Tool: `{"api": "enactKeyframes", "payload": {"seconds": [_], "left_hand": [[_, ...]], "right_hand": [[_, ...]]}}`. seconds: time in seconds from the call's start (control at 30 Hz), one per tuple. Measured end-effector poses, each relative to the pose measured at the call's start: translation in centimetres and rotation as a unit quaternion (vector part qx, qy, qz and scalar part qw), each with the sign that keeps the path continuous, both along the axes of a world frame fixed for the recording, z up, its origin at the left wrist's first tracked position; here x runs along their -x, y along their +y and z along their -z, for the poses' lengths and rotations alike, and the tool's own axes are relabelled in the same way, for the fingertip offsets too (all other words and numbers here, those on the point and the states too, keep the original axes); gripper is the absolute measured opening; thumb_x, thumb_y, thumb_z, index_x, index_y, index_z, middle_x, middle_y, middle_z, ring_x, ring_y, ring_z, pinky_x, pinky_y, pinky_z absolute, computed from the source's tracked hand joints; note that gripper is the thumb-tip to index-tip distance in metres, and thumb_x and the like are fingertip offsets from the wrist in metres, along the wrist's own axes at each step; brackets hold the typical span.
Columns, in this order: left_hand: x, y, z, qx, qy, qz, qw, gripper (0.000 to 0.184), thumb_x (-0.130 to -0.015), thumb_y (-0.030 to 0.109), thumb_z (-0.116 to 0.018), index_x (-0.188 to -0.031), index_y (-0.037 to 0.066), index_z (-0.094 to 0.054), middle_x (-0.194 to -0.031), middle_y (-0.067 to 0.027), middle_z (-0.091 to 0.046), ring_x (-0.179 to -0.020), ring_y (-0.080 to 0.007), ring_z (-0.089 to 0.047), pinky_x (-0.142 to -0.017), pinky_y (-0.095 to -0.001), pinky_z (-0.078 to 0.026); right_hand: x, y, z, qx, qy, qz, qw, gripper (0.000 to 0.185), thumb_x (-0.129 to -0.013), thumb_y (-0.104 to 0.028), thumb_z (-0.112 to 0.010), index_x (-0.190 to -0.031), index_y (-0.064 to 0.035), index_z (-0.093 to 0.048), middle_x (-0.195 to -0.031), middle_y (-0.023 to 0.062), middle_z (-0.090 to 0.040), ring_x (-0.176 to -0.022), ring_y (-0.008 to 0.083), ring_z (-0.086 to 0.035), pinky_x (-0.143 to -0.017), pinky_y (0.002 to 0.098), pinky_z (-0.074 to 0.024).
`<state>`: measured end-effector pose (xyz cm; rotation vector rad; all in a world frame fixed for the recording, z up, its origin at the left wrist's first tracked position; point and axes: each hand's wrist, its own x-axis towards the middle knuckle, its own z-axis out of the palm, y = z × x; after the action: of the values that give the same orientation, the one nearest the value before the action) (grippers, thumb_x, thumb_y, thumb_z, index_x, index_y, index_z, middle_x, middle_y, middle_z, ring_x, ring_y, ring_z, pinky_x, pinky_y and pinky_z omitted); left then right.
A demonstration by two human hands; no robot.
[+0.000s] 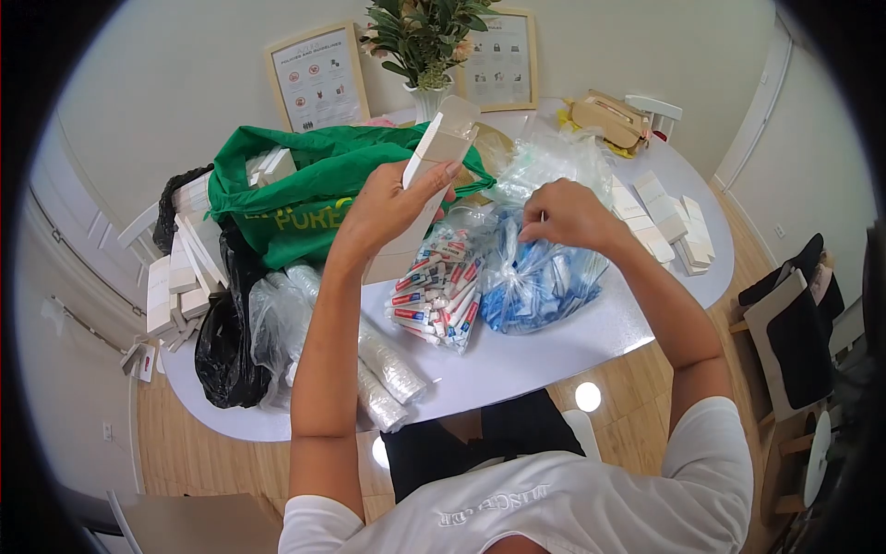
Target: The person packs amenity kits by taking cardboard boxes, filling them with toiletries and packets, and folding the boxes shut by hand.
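Gripping tilted, open-topped white carton (437,150) w/ L hand (395,210) over tbl (475,383) by green bag (288,238); holding R hand (574,218) w/ bent fingers near clear bag of blue packets (544,294), can't tell if pinching anything.

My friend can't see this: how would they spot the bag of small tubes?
On the white table, find the green bag. Right of it lies the clear bag of small tubes, its red markings unlike the blue-filled bag alongside.

Bright, even light leaves soft shadows; round glare marks the floor (637,402) below the right hand (570,217). Edges bow into black; framed print (318,78) beyond the left hand (392,208) seems slightly blurred.
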<state>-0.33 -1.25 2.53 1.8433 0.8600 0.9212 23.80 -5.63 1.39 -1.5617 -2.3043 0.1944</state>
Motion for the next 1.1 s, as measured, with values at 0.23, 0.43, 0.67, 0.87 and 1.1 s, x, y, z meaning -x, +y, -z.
{"api": "enactKeyframes", "payload": {"seconds": [0.23,0.43,0.67,0.87,1.1], "left_hand": [[0.5,-0.3,-0.3,-0.015,-0.021,-0.003,1.000,0.045,-0.087,0.043,-0.060,-0.102,0.001,-0.063,-0.079,-0.0040,-0.063,-0.066,-0.0096,-0.059,-0.058,-0.0221,-0.047],[0.8,-0.2,-0.5,0.010,-0.030,0.009,0.999,0.042,-0.088,0.040,-0.061,-0.103,0.001,-0.064,-0.079,-0.0040,-0.063,-0.066,-0.0099,-0.060,-0.059,-0.0217,-0.048],[1.0,0.2,-0.2,0.056,-0.080,0.042,0.994,0.040,-0.089,0.038,-0.059,-0.104,0.001,-0.062,-0.079,-0.0040,-0.062,-0.064,-0.0103,-0.060,-0.057,-0.0222,-0.048],[0.3,0.1,0.0,0.009,-0.029,0.033,0.999,0.037,-0.090,0.035,-0.058,-0.105,0.001,-0.062,-0.080,-0.0045,-0.063,-0.066,-0.0105,-0.060,-0.057,-0.0225,-0.049],[0.6,0.0,-0.2,0.037,-0.072,0.059,0.995,0.036,-0.089,0.033,-0.059,-0.105,0.001,-0.062,-0.080,-0.0049,-0.063,-0.066,-0.0118,-0.061,-0.058,-0.0238,-0.049]], "right_hand": [[1.0,1.1,1.7,0.051,-0.244,0.049,0.967,0.040,-0.057,-0.036,-0.082,-0.077,-0.0049,-0.066,-0.076,0.0119,-0.065,-0.078,0.0298,-0.064,-0.066,0.0398,-0.0488],[-0.6,-0.3,0.2,-0.062,0.008,0.063,0.996,0.024,-0.064,-0.017,-0.076,-0.076,-0.0025,-0.062,-0.071,0.0101,-0.064,-0.067,0.0247,-0.061,-0.062,0.0350,-0.0465],[-0.8,0.2,-0.2,0.033,0.258,-0.016,0.965,0.015,-0.068,-0.005,-0.073,-0.079,0.0004,-0.063,-0.069,0.0074,-0.064,-0.062,0.0116,-0.060,-0.058,0.0262,-0.0453],[1.1,1.1,1.3,0.026,0.353,0.061,0.933,0.015,-0.077,-0.008,-0.069,-0.085,0.0015,-0.061,-0.072,-0.0003,-0.058,-0.065,0.0048,-0.050,-0.059,0.0197,-0.0400],[-0.6,1.5,2.3,-0.008,0.366,0.063,0.928,0.012,-0.079,-0.006,-0.066,-0.088,-0.0010,-0.059,-0.065,-0.0028,-0.054,-0.059,0.0042,-0.044,-0.056,0.0210,-0.0367]]}}
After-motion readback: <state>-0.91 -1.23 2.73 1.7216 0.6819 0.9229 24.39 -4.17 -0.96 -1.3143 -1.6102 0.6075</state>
